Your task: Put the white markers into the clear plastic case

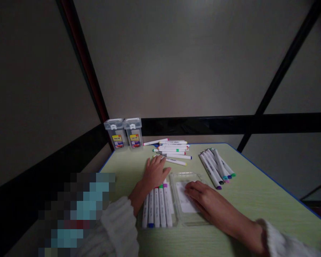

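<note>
My left hand (155, 173) reaches over the far end of a clear plastic case (176, 214), fingers stretched and thumb apart. Its fingertips are at the near end of a white marker with yellow ends (176, 161); whether they touch it I cannot tell. Below that wrist, several white markers (156, 210) lie side by side in the case's left half, their far ends partly hidden. My right hand (204, 198) lies with outstretched fingers over the case's open lid (187, 217), on a white paper insert (182, 196). Nothing shows in its grasp.
Behind my left hand lies a loose pile of thin white markers (172, 147). Thicker markers (216, 166) with coloured ends lie at the right. Two lidded clear boxes (116, 134) stand at the back left. A blue edge (278, 184) borders the table, with walls behind.
</note>
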Motion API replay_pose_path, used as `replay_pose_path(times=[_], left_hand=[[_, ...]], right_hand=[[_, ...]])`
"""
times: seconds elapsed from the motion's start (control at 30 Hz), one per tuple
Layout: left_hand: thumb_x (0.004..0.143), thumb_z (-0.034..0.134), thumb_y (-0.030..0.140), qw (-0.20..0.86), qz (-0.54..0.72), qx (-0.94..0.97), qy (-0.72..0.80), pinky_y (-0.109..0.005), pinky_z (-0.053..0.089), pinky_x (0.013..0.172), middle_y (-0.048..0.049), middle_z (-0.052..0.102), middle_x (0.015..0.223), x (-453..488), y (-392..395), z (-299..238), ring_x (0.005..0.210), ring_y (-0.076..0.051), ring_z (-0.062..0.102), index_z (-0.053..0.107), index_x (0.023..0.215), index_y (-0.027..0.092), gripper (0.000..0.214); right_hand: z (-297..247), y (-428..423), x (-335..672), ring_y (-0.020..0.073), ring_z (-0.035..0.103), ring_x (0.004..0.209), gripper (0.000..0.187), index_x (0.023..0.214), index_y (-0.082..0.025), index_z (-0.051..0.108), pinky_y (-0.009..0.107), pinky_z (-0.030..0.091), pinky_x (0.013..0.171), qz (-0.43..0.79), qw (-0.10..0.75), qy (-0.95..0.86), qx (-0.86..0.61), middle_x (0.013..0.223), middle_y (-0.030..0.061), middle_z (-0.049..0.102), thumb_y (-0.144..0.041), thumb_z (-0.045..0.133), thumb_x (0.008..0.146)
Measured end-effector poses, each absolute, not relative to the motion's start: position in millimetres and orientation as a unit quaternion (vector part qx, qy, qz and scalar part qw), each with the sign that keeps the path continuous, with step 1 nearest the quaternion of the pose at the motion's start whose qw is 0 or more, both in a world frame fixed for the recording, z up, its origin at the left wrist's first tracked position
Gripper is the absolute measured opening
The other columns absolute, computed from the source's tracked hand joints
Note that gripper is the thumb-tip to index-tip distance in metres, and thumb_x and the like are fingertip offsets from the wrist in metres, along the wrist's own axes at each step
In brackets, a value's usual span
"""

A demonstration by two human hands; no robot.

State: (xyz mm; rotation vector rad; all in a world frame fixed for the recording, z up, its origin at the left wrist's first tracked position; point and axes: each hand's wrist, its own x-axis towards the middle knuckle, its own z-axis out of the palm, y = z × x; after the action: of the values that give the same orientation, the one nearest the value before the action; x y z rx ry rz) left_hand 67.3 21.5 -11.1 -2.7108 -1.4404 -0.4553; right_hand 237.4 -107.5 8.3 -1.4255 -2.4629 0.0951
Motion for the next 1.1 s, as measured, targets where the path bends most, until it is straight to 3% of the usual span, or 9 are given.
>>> replay_pose_path(times=[0.6,0.87,1.1], left_hand=[[0.082,0.037,0.036,0.029,-0.168,-0.867,-0.468,-0.045,0.023,0.099,-0.0066,0.047,0.121,67.4,19.7,-9.6,0.113,-0.022,0.039,0.048,0.11,0.021,0.034],[0.083,0.038,0.034,0.012,-0.151,-0.876,-0.458,-0.035,0.035,0.087,-0.0071,0.051,0.1,67.7,18.7,-5.9,0.097,-0.019,0.047,0.054,0.097,0.018,0.027],[0.082,0.039,0.034,0.006,-0.142,-0.873,-0.466,-0.033,0.039,0.078,-0.007,0.054,0.091,68.8,16.7,-1.3,0.09,-0.02,0.048,0.052,0.083,0.017,0.021]], right_hand=[[6.9,-107.1,238.4,0.0196,0.053,0.092,0.027,0.098,-0.015,0.058,0.035,0.043,0.083,0.034,0.174,-0.857,-0.484,0.097,0.0105,0.057,-0.006,0.037,0.083],[9.1,-108.5,237.5,0.0207,0.052,0.092,0.028,0.099,-0.014,0.058,0.037,0.043,0.082,0.042,0.159,-0.855,-0.491,0.098,0.0113,0.057,-0.006,0.038,0.082],[5.8,-107.3,238.8,0.0199,0.053,0.09,0.027,0.095,-0.014,0.059,0.036,0.045,0.079,0.046,0.17,-0.854,-0.489,0.095,0.011,0.057,-0.007,0.036,0.084]])
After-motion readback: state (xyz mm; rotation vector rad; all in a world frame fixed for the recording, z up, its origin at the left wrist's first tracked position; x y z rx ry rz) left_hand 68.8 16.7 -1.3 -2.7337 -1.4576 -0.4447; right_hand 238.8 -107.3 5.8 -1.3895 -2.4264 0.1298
